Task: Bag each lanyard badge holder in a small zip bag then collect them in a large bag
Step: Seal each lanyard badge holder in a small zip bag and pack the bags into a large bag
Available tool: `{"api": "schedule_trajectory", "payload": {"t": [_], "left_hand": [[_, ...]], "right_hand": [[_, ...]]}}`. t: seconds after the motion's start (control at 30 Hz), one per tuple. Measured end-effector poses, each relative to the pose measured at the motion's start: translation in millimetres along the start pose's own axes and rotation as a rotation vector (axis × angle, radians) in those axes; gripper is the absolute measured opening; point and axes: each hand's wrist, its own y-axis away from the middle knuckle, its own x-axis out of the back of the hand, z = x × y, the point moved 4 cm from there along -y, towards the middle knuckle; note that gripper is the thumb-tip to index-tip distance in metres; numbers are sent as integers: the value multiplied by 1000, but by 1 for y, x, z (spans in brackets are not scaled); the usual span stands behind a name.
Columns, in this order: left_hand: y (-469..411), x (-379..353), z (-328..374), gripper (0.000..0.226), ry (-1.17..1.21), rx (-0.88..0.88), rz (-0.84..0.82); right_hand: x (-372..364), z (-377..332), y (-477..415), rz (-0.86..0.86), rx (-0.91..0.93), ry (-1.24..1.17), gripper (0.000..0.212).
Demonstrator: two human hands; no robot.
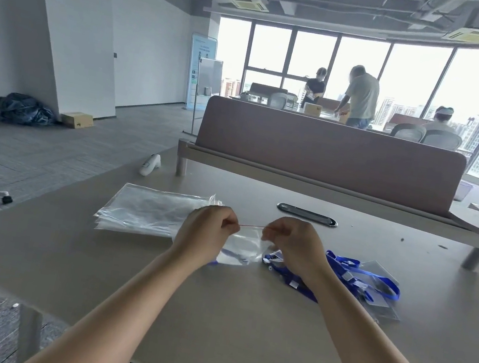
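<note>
Our left hand [208,232] and right hand [291,245] each pinch the red strip [251,226] of the small zip bag [242,248]; we judge it mid-sealing, needing a press along that strip next.

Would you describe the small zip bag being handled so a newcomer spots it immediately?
On the beige desk, look between the stack of clear bags and the pile of blue lanyards. The small zip bag is there, pinched at its top by the left hand and right hand. Alone among the bags, it shows a thin red zip line.
</note>
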Motion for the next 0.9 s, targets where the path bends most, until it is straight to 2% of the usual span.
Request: {"api": "schedule_trajectory", "payload": {"t": [0.13, 0.23, 0.33, 0.4, 0.5, 0.6, 0.7, 0.77, 0.9], "left_hand": [[-4, 14, 4, 2, 21, 0, -2], [-8, 33, 2, 8, -4, 20, 16], [-9, 54, -7, 2, -24, 59, 31], [-10, 66, -14, 4, 33, 101, 72], [-13, 79, -19, 6, 225, 168, 121], [-16, 84, -11, 5, 423, 219, 150], [-22, 81, 7, 4, 768, 276, 151], [-30, 77, 25, 6, 913, 263, 144], [-45, 71, 68, 11, 1012, 153, 129]], "right_hand": [[4, -16, 1, 31, 61, 23, 16], [14, -25, -2, 121, 79, -5, 12], [23, -32, -6, 165, 63, -79, 9], [26, -37, -9, 193, 34, -225, 10], [30, -41, -12, 218, 3, -439, 14], [36, -49, -11, 232, 34, -466, 9], [50, -54, -12, 273, 49, -495, 12], [66, -57, -13, 306, 80, -517, 13], [112, -62, -6, 400, 147, -504, 14]]}}
